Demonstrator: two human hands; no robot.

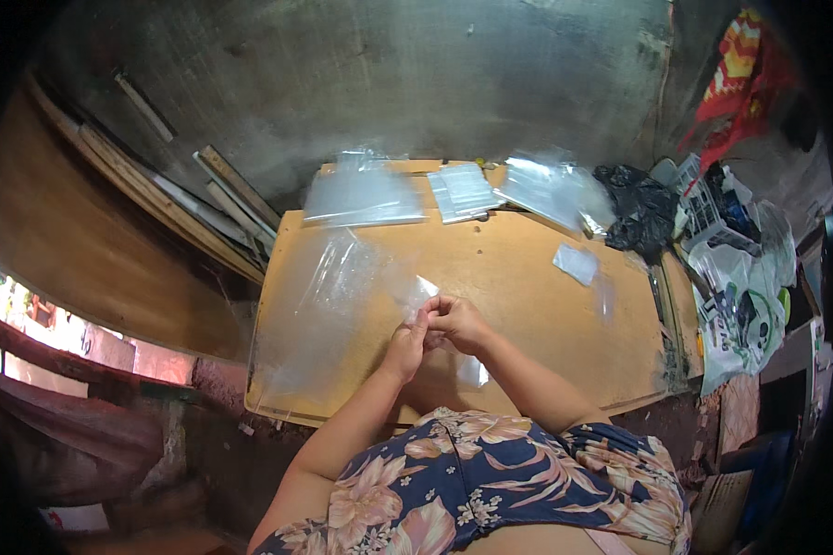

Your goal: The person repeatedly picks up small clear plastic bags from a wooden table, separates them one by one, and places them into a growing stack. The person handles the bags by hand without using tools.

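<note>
Over the middle of the wooden table, my two hands meet at the fingertips. My left hand is closed, thumb up, on a thin clear plastic sheet. From the other side, my right hand pinches the same sheet, its fingers bent against my left thumb. A shiny corner of it sticks up beyond the fingers; the rest is mostly hidden by my hands. Left of them, a large clear plastic sheet lies flat on the table. A small shiny piece of plastic shows beneath my right wrist.
Along the table's back edge lie a left stack of clear plastic, a smaller middle stack and a right stack. A small folded plastic piece lies at right. Beyond are a black bag and a crate. Boards lean at left.
</note>
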